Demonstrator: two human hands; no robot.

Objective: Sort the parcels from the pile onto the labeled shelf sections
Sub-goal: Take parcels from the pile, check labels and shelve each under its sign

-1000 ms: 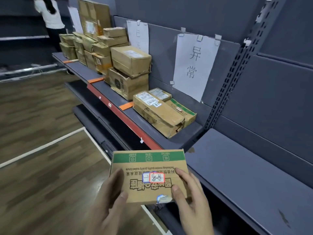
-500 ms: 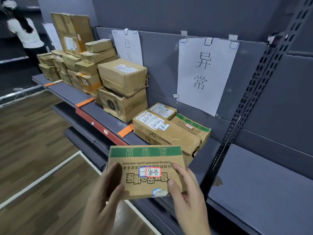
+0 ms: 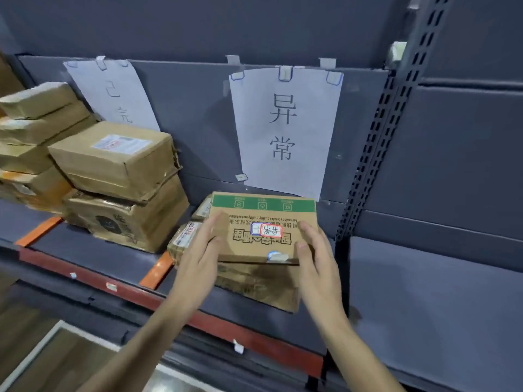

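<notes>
Left hand (image 3: 203, 250) and right hand (image 3: 314, 256) clasp the parcel (image 3: 263, 230) by its 2 side edges; likely light, stiff cardboard.

Near the centre of the view, the left hand (image 3: 202, 250) and the right hand (image 3: 318, 258) grip a flat cardboard parcel (image 3: 254, 216) with a green band, one hand at each short side. Under it lie other parcels (image 3: 254, 287) on the grey shelf (image 3: 85, 250). At 12 o'clock from it hangs a paper sign (image 3: 285, 128). At 9 o'clock, past an orange divider (image 3: 155, 270), stands a stack of boxes (image 3: 119, 176).
</notes>
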